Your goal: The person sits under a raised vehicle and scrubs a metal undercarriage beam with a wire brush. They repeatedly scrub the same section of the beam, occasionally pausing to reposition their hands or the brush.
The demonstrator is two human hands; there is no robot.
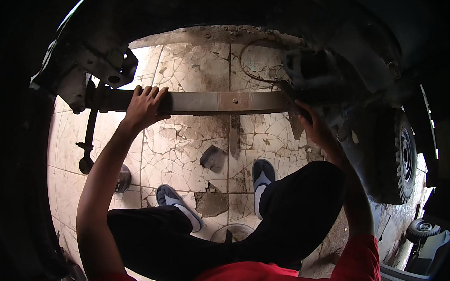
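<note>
A long, slightly curved steel leaf spring (199,103) spans left to right in front of me, with a small bolt head (234,101) near its middle. My left hand (145,109) is closed over its left part, fingers on the far edge. At its shadowed right end is my right hand (314,126), its fingers curled around the edge there, partly lost in the dark. Beside that hand a flat dark metal piece (294,125) points down. The spring's left end meets a dark metal bracket (108,66) under the vehicle.
Below lies a cracked tile floor (183,71), with a dark square scrap (213,158), a metal can (123,179) and a round dish (234,233). A rod (90,127) hangs at the left. Tyres (405,156) stand at the right; dark vehicle parts surround me.
</note>
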